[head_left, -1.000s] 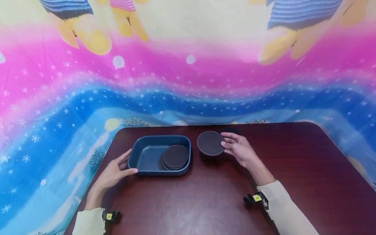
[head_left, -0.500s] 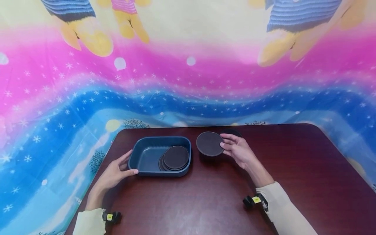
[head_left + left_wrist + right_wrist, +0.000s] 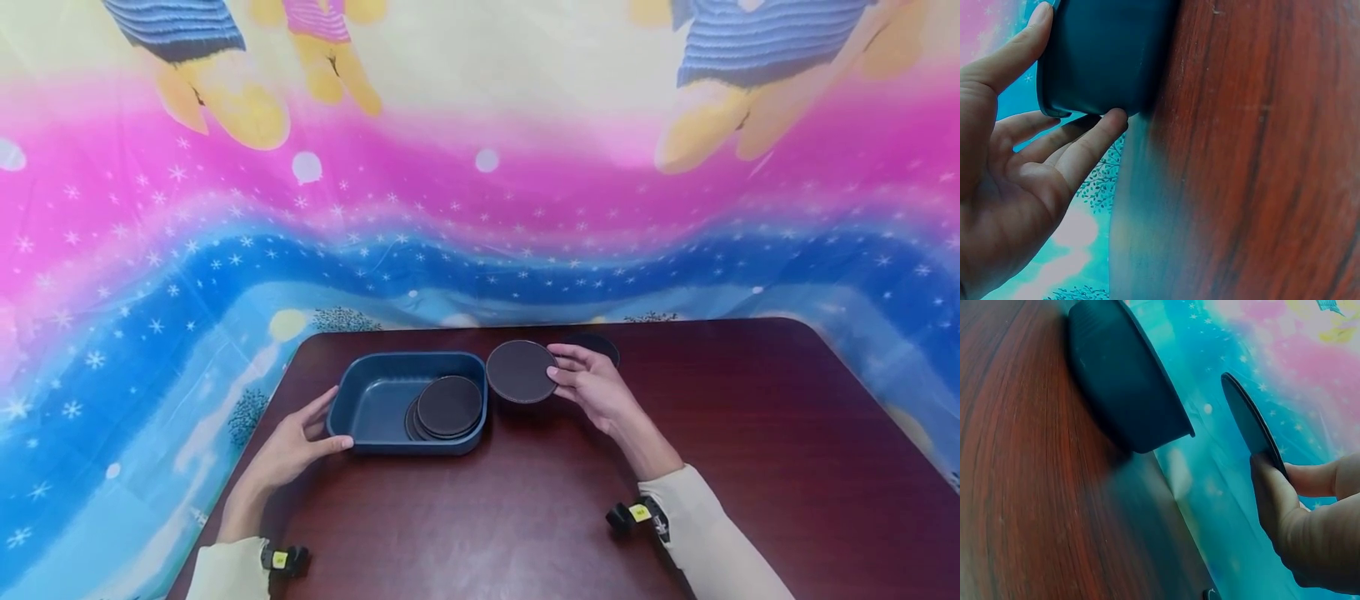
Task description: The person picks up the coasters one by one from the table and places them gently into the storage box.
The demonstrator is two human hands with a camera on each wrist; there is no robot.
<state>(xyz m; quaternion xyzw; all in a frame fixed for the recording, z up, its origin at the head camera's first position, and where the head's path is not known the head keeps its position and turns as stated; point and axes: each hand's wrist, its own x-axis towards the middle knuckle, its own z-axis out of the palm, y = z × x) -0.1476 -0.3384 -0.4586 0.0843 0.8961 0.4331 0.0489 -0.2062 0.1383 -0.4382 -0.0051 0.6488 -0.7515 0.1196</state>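
Note:
My right hand (image 3: pixel 600 387) pinches a round dark brown coaster (image 3: pixel 521 371) by its right edge, thumb on the face toward me. The coaster is raised off the table, just right of a dark blue rectangular bin (image 3: pixel 375 446). In the right wrist view this coaster (image 3: pixel 1249 422) appears nearly edge-on, apart from the bin (image 3: pixel 1129 381). Inside the bin, several similar coasters (image 3: pixel 448 406) lie stacked at the right end. My left hand (image 3: pixel 292 442) holds the bin's left end, its thumb at the near corner and fingers against the side.
Partly hidden behind my right hand, another dark round piece (image 3: pixel 600 343) lies near the back of the reddish-brown table (image 3: pixel 480 525). A printed cloth (image 3: pixel 480 208) hangs behind the table's far edge.
My right hand has moved slightly left with the coaster, closer to the bin. More of the dark round piece behind it shows. My left hand and the bin stay put.

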